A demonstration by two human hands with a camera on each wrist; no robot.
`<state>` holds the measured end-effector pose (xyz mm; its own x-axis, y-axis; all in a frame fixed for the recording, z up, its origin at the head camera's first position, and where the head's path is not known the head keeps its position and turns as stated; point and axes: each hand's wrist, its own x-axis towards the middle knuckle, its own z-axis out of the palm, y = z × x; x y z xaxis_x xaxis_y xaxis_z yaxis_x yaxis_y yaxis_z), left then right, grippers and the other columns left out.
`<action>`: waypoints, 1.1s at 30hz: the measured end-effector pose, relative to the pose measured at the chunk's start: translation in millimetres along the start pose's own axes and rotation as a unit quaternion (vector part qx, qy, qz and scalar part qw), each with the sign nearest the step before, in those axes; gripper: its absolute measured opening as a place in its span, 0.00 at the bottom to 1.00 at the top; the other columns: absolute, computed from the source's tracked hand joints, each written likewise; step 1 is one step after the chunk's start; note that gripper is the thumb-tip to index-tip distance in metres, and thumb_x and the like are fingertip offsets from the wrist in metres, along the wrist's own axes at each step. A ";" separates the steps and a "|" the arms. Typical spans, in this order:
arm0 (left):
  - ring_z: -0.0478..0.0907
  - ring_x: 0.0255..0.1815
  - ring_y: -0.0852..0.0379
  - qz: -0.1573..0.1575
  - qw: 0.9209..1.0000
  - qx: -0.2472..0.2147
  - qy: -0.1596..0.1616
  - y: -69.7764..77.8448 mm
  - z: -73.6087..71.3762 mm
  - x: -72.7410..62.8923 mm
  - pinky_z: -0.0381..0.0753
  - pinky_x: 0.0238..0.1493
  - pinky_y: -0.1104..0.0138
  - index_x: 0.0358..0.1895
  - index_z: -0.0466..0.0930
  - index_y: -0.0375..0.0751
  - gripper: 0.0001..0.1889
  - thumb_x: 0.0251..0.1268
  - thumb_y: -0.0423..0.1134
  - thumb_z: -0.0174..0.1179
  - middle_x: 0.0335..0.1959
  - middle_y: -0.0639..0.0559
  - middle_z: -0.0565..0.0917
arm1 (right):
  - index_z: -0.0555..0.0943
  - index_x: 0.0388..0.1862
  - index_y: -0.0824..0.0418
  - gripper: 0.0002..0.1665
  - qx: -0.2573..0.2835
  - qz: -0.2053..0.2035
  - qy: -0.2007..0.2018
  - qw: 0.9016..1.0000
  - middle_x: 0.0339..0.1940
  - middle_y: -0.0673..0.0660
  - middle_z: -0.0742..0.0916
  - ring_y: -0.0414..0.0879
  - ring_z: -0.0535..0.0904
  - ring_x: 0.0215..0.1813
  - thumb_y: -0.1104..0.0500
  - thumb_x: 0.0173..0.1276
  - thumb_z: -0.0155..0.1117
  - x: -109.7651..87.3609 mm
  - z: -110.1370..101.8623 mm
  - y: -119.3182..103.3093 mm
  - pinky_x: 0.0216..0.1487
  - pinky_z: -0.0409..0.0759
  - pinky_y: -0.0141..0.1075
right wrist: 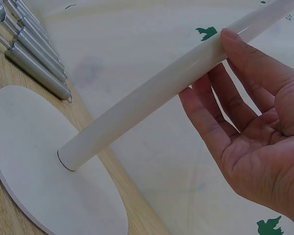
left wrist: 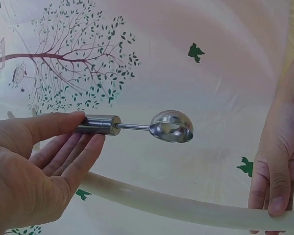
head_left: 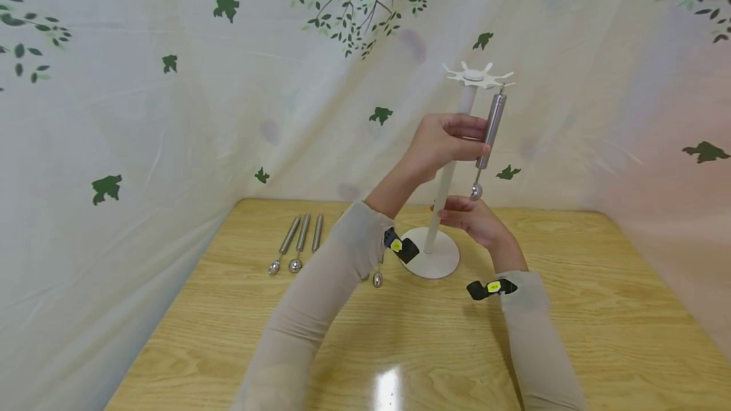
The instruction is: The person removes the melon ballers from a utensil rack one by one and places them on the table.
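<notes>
My left hand [head_left: 440, 146] pinches the steel handle of a melon baller [head_left: 494, 120] between thumb and fingers. The tool hangs nearly upright with its round bowl [left wrist: 170, 127] lowest. Its upper end meets one arm of the white star-shaped top [head_left: 474, 75] of a stand; whether its loop is hooked there is too small to tell. Lower down, my right hand [head_left: 478, 224] holds the stand's white pole [right wrist: 152, 100] between thumb and fingertips. The pole leans somewhat in the head view and rises from a round white base [right wrist: 34, 147] on the table.
Several more steel tools with round ends, one a scoop [head_left: 295, 265], lie in a row on the wooden table [head_left: 434, 347] left of the base. My left forearm hides some of them. A pale curtain [head_left: 320, 106] with printed leaves hangs behind the table.
</notes>
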<state>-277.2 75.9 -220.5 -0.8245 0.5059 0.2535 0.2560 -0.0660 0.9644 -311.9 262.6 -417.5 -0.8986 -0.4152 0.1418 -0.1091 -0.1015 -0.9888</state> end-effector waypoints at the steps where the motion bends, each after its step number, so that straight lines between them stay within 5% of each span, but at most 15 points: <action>1: 0.89 0.48 0.52 -0.003 1.000 0.001 0.001 0.6 0.1 -0.1 0.90 0.47 0.68 0.57 0.83 0.30 0.19 0.61 0.25 0.70 0.53 0.38 0.88 | 0.88 0.47 0.47 0.20 0.000 0.002 0.001 1.000 0.46 0.46 0.91 0.40 0.88 0.52 0.71 0.74 0.59 -0.1 0.0 -0.2 0.57 0.86 0.32; 33: 0.89 0.44 0.52 0.002 1.000 0.001 -0.020 1.3 7.0 9.0 0.90 0.47 0.67 0.56 0.83 0.30 0.20 0.60 0.25 0.70 0.51 0.38 0.88 | 0.89 0.46 0.48 0.22 0.004 -0.006 -0.019 1.000 0.47 0.47 0.91 0.40 0.87 0.52 0.73 0.75 0.56 11.0 -10.9 5.5 0.57 0.86 0.31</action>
<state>-280.8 86.4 -217.5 -0.8026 0.5393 0.2550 0.2615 -0.0661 0.9629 -327.0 267.3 -421.9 -0.8803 -0.4483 0.1554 -0.1164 -0.1136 -0.9867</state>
